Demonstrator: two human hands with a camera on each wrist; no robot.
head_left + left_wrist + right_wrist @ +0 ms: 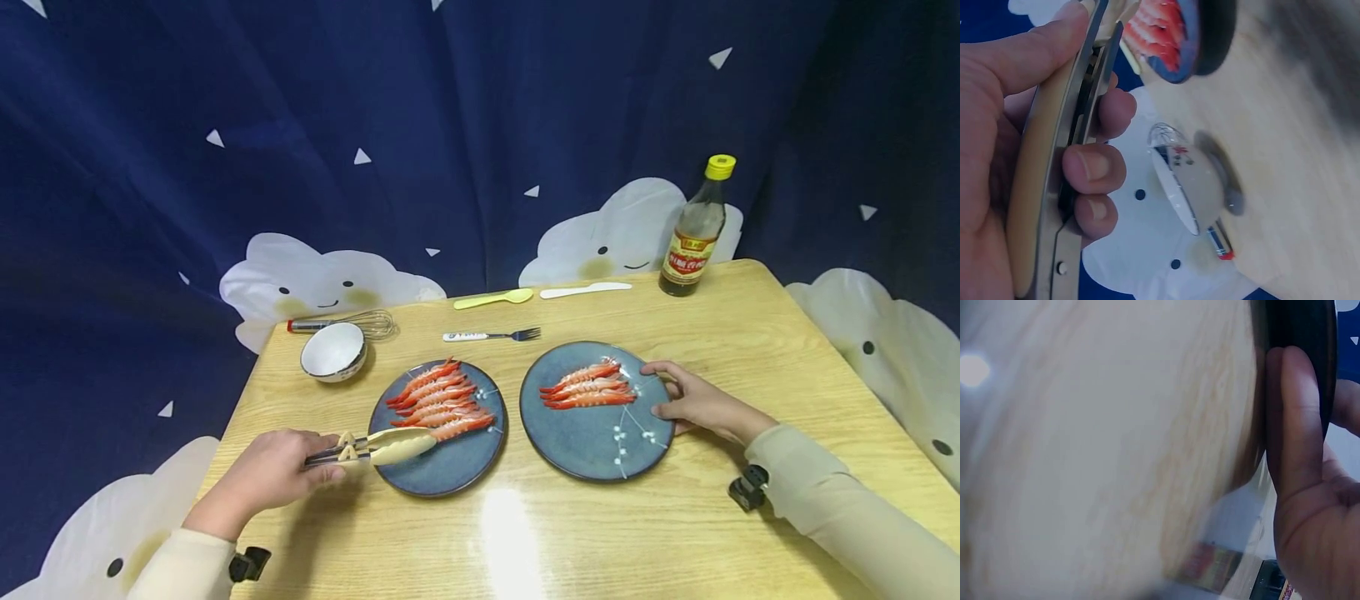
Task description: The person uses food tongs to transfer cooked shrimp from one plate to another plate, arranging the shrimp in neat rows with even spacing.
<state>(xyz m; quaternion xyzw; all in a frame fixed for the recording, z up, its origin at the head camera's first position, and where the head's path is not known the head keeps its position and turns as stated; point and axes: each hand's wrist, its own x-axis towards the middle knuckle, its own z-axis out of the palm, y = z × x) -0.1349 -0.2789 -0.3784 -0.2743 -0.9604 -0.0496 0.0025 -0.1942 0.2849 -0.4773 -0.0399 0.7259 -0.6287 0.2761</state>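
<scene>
My left hand (281, 468) grips a pair of tongs (401, 446), its fingers wrapped round the metal handles, as the left wrist view shows close up. The cream tips of the tongs reach over the left blue plate (438, 479) and meet the nearest shrimp (463, 425) at its left end. Behind it several more red shrimp (435, 392) lie side by side on that plate. At the right, my right hand (693, 402) holds the rim of a second blue plate (570, 446). On this plate a few shrimp (588, 387) lie in a row.
A white bowl (333, 350) and a whisk (375, 323) stand at the back left. Along the back lie a fork (495, 336), a yellow spoon (491, 298) and a white knife (585, 290). A yellow-capped sauce bottle (690, 242) stands upright at the back right.
</scene>
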